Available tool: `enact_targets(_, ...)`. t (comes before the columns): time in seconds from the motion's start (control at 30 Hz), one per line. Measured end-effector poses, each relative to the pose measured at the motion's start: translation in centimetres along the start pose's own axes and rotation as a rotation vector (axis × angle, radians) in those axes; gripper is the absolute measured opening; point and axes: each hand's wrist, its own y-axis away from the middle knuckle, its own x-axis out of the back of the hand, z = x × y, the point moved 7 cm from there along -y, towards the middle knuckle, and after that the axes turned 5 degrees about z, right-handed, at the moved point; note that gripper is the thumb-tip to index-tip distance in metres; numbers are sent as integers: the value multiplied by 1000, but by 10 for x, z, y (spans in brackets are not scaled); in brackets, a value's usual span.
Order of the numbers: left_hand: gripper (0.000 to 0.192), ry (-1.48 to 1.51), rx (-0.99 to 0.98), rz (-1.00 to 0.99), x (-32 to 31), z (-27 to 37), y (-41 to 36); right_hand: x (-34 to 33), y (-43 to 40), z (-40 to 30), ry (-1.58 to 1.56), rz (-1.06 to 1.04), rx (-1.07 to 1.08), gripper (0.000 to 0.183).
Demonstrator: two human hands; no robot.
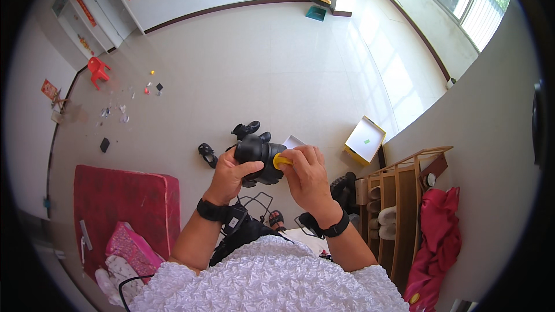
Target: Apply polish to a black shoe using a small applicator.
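Note:
A pair of black shoes or sandals, held up before me, is gripped at its left by my left hand, thumb across the top. My right hand pinches a round yellow object, perhaps a polish sponge or tin, against the right part of the black footwear. Beyond them on the floor lie a black shoe and a black strappy shoe. Part of a white box shows behind my right hand. Whether I hold one shoe or two cannot be told.
On the right are a yellow-edged box, a wooden shoe rack with slippers and black boots. A red mattress-like block lies at the left. Farther off are scattered bits, a red chair and a green dustpan.

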Motion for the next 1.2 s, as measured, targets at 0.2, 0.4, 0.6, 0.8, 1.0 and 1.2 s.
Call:
enact_targets(0.2,37,-173,-92,-90,-5,2,5,-9,-6,45,-240,-59,-198,16)
enact_targets(0.4,42,-308,-125,-213,-14,13,16,-22,2,81,-229,-160,-375,14)
enact_targets(0.6,41,-542,-437,-357,-32,38,23,-38,44,105,-1284,28,-1072,20)
enact_targets(0.8,39,-859,-628,-528,-59,56,29,-59,60,68,-1947,-177,-1045,54)
enact_targets(1.0,49,-1207,-629,-506,-66,58,28,-49,48,63,-1810,-7,-1070,68)
enact_targets(1.2,54,-1022,-355,-154,-57,69,20,-40,46,54,-1817,-33,-994,71)
